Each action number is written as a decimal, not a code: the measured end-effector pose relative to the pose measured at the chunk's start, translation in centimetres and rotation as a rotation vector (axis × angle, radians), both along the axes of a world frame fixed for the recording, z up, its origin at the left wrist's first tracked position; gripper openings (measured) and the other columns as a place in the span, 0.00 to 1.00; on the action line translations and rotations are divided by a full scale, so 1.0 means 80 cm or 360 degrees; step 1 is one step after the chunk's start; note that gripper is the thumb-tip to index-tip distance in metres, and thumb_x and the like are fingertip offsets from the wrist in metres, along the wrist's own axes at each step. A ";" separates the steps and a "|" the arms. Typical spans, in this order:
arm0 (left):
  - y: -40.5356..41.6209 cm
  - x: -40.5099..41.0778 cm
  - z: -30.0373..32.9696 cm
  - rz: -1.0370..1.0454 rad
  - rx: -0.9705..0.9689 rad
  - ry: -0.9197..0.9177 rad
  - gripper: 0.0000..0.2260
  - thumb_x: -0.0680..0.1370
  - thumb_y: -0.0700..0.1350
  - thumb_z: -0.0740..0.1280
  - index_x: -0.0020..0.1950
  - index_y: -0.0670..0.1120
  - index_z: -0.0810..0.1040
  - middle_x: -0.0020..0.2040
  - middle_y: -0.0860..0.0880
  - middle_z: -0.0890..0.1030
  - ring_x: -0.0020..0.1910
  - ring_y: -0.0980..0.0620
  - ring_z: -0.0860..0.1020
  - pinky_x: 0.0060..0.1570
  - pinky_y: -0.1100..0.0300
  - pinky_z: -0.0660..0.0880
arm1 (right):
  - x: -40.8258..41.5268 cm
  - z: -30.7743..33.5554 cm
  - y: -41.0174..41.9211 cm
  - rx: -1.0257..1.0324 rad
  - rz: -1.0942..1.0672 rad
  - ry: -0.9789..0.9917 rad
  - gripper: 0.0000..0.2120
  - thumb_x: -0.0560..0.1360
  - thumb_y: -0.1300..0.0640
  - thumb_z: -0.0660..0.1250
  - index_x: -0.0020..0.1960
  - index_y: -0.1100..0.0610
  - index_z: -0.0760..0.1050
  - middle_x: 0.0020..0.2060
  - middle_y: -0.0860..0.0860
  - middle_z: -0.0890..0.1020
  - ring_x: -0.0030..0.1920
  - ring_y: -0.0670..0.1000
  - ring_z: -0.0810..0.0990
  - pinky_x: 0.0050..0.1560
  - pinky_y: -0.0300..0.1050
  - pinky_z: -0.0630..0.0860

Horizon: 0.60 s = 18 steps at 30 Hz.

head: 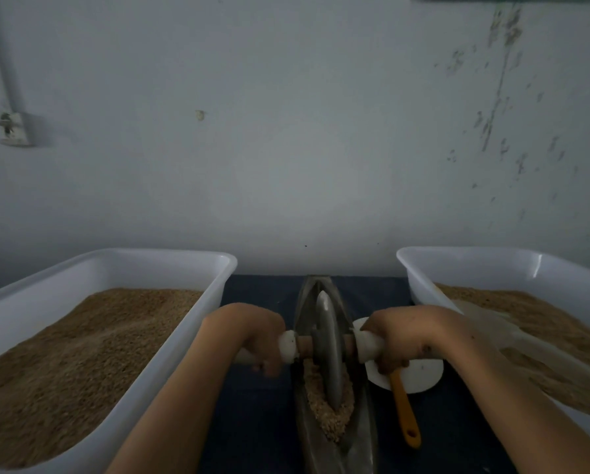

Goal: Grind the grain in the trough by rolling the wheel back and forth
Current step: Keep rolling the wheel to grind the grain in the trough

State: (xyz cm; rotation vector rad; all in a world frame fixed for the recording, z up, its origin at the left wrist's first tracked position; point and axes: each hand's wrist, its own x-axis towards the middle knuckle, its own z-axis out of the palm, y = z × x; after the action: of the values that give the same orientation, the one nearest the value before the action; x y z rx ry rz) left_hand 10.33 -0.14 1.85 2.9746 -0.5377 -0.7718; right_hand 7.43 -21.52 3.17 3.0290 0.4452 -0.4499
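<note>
Gripping the axle handles, left hand (pixel 259 340) and right hand (pixel 403 340) curled tight, wheel (pixel 327 350) between them, in trough (pixel 303 302)

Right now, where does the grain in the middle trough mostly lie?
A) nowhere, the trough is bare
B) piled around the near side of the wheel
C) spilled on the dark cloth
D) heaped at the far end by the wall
B: the grain lies heaped in the trough around the near lower edge of the wheel, while the far end looks bare.
</note>
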 end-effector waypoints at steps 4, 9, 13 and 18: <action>0.002 0.008 -0.008 0.0028 -0.0030 -0.0065 0.11 0.73 0.42 0.70 0.53 0.43 0.76 0.46 0.46 0.80 0.45 0.51 0.76 0.54 0.55 0.72 | 0.009 -0.004 0.004 0.0027 -0.0007 -0.0011 0.15 0.74 0.58 0.69 0.61 0.58 0.76 0.47 0.50 0.78 0.45 0.49 0.75 0.46 0.41 0.72; 0.011 0.026 -0.027 0.0162 -0.0200 -0.0301 0.13 0.73 0.44 0.70 0.57 0.45 0.75 0.51 0.48 0.79 0.49 0.51 0.77 0.53 0.56 0.73 | 0.020 -0.013 0.012 -0.0094 0.0004 -0.0349 0.13 0.75 0.59 0.65 0.60 0.55 0.74 0.55 0.54 0.79 0.52 0.53 0.79 0.44 0.43 0.70; 0.008 0.033 -0.036 0.0211 -0.0156 -0.0601 0.16 0.72 0.47 0.71 0.58 0.47 0.75 0.53 0.48 0.79 0.51 0.49 0.77 0.53 0.53 0.73 | 0.026 -0.024 0.012 -0.0066 -0.0010 -0.0623 0.12 0.77 0.60 0.62 0.59 0.54 0.70 0.54 0.53 0.78 0.53 0.54 0.78 0.46 0.44 0.66; 0.005 0.029 -0.034 0.0226 -0.0093 -0.0645 0.17 0.72 0.48 0.71 0.59 0.48 0.74 0.53 0.48 0.78 0.51 0.49 0.77 0.52 0.55 0.72 | 0.023 -0.026 0.010 -0.0062 -0.0006 -0.0607 0.11 0.77 0.60 0.61 0.59 0.55 0.70 0.54 0.54 0.78 0.53 0.55 0.78 0.45 0.43 0.66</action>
State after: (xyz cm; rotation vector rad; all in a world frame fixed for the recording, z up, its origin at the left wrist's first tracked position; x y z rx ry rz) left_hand 12.68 0.23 -0.87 3.0774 -0.3424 -0.1372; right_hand 9.27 -20.71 1.10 2.9744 0.3975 0.1205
